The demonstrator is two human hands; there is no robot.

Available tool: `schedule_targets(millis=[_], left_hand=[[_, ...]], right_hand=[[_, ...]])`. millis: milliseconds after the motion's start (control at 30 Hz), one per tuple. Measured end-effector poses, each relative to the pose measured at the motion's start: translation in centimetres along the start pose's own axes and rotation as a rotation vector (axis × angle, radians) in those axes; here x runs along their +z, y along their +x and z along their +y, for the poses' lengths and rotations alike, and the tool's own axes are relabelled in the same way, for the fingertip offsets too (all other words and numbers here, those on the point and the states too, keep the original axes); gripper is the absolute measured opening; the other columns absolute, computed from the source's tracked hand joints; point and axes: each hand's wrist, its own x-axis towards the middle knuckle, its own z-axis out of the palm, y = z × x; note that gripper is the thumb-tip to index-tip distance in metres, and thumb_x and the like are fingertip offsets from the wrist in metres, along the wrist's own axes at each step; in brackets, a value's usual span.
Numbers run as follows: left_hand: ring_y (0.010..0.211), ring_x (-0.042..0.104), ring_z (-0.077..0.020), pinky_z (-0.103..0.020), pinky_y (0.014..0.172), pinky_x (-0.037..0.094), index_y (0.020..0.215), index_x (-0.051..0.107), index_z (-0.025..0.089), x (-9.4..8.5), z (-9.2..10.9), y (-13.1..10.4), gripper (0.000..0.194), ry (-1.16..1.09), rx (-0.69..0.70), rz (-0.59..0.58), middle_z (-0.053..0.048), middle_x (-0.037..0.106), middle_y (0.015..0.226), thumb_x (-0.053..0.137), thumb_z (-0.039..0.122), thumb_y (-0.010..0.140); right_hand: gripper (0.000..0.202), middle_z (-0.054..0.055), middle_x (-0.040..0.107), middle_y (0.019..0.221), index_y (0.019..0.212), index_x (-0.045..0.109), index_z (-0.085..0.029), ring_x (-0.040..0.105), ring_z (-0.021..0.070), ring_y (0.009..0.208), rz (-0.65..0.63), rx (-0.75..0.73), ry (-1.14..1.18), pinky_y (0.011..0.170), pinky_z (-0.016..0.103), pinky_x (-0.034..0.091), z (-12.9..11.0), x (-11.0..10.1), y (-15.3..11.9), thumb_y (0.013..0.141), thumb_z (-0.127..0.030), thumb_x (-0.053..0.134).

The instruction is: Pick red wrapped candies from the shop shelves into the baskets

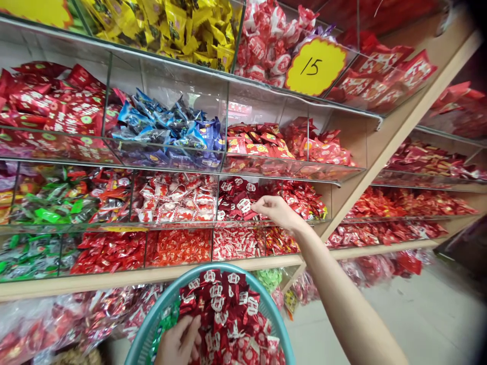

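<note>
My right hand (277,211) reaches into a shelf compartment with its fingers pinched together. At its fingertips is a dark red wrapped candy (244,205) with a white label, among others of the same kind. Below, a teal plastic basket (137,340) stands in front of the shelf. It is heaped with dark red wrapped candies (216,304), lighter red ones (243,350) and some green-wrapped ones (167,322). My left hand (178,340) is inside the basket at its left, fingers curled against the candies. What those fingers hold is hidden.
Clear dividers split the shelves into compartments of blue (160,121), yellow (178,28) and red candies (178,197). A yellow price tag (315,66) reads 15. A slanting wooden panel (384,137) stands right of my arm. Bagged candies (76,319) lie beneath the shelf ledge (114,280).
</note>
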Motion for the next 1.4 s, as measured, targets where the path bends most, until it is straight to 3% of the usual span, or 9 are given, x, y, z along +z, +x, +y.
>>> schedule_targets(millis=[100,233,300,367,467,600,767,1133,1400], left_hand=[[0.048,0.058,-0.0131,-0.02,0.041,0.044,0.065,0.057,0.016,-0.3,4.0,0.7,0.042,-0.148,-0.061,-0.017,-0.002,0.062,0.058,0.055,0.057,0.068],[0.076,0.063,-0.0181,-0.027,0.064,0.053,0.093,0.06,0.014,-0.7,10.2,1.4,0.042,-0.343,-0.04,-0.034,-0.009,0.066,0.09,0.057,0.05,0.071],[0.069,0.062,-0.016,-0.024,0.055,0.051,0.1,0.058,0.015,-0.6,12.1,1.7,0.045,-0.362,0.009,-0.023,-0.007,0.066,0.085,0.056,0.05,0.071],[0.051,0.056,-0.011,-0.019,0.044,0.044,0.099,0.058,0.014,-0.3,12.9,2.0,0.044,-0.308,0.049,-0.036,-0.001,0.063,0.062,0.057,0.049,0.071],[0.036,0.045,-0.0061,-0.015,0.038,0.036,0.087,0.059,0.013,0.0,12.3,2.4,0.038,-0.247,0.072,-0.027,0.004,0.054,0.044,0.058,0.047,0.071],[0.045,0.054,-0.0097,-0.018,0.045,0.045,0.085,0.057,0.014,0.1,10.9,2.6,0.034,-0.335,0.062,0.095,0.002,0.058,0.051,0.059,0.045,0.071],[0.052,0.058,-0.0122,-0.021,0.048,0.048,0.088,0.058,0.014,0.2,10.0,2.6,0.036,-0.358,0.053,0.131,0.001,0.06,0.058,0.061,0.045,0.069],[0.047,0.05,-0.0082,-0.017,0.047,0.04,0.086,0.059,0.016,-0.3,8.7,2.2,0.033,-0.259,0.069,0.088,0.005,0.055,0.051,0.055,0.047,0.075],[0.052,0.057,-0.0122,-0.021,0.049,0.047,0.083,0.059,0.016,0.5,7.5,2.0,0.037,-0.377,-0.03,0.103,0.003,0.058,0.056,0.062,0.049,0.067]], right_hand=[[0.025,-0.001,0.057,0.065,0.07,0.058,-0.015,0.047,0.0091,0.061,-0.133,-0.002,0.089,0.06,0.024,0.036,-0.5,0.1,-4.2,0.072,-0.04,0.062],[0.026,0.0,0.059,0.068,0.072,0.059,-0.015,0.05,0.0103,0.063,-0.309,0.078,0.187,0.061,0.024,0.038,0.8,2.6,-8.0,0.073,-0.041,0.062],[0.027,0.0,0.058,0.068,0.072,0.06,-0.015,0.049,0.01,0.062,-0.369,0.105,0.21,0.06,0.024,0.038,1.8,4.0,-9.0,0.072,-0.041,0.062],[0.027,-0.001,0.057,0.065,0.071,0.06,-0.015,0.047,0.0091,0.059,-0.418,0.127,0.237,0.058,0.023,0.036,2.8,5.3,-9.6,0.071,-0.041,0.064],[0.028,-0.002,0.056,0.065,0.074,0.059,-0.015,0.047,0.0088,0.058,-0.384,0.169,0.33,0.057,0.022,0.036,3.9,7.0,-10.4,0.072,-0.042,0.063],[0.029,-0.001,0.06,0.071,0.084,0.056,-0.017,0.053,0.0103,0.062,-0.202,0.277,0.49,0.058,0.022,0.038,5.1,9.6,-12.1,0.074,-0.044,0.061],[0.029,0.004,0.065,0.074,0.074,0.058,-0.014,0.056,0.0116,0.063,-0.179,0.323,0.598,0.061,0.024,0.042,5.7,12.1,-14.0,0.076,-0.043,0.06],[0.026,0.002,0.064,0.069,0.07,0.059,-0.015,0.055,0.0112,0.063,-0.227,0.219,0.568,0.062,0.024,0.042,5.8,12.1,-14.9,0.076,-0.041,0.06],[0.036,0.006,0.066,0.08,0.079,0.063,-0.014,0.059,0.014,0.068,-0.229,0.371,0.624,0.064,0.026,0.044,7.5,12.1,-15.6,0.076,-0.05,0.056]])
